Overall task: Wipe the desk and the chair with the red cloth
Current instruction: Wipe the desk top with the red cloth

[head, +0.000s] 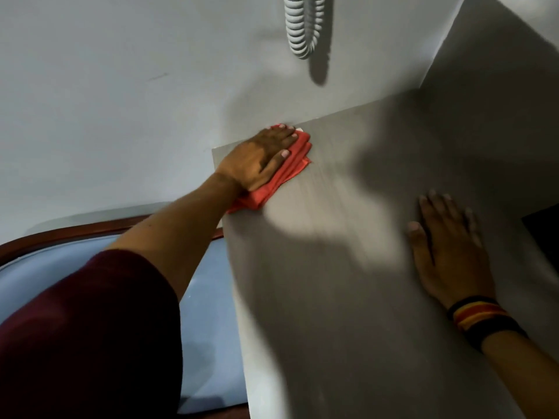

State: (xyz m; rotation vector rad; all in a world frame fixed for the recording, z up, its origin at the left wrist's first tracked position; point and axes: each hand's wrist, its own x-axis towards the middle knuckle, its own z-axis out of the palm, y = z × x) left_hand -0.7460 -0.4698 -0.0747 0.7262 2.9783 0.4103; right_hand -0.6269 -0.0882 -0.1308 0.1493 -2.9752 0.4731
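Note:
A grey desk top point(332, 267) fills the middle and right of the view. My left hand point(257, 158) lies flat on the folded red cloth point(290, 170) at the desk's far left corner, next to the wall, pressing it onto the surface. My right hand point(447, 249) rests flat on the desk at the right with fingers spread and nothing in it; a striped wristband sits on that wrist. To the left of the desk and lower down is a blue padded seat point(208, 313) with a dark wooden rim, partly hidden by my maroon sleeve.
A white wall point(121, 86) runs behind the desk and a side wall point(499, 55) meets it at the right. A white coiled cord point(302, 25) hangs on the wall above the desk. A dark object point(544, 234) shows at the right edge.

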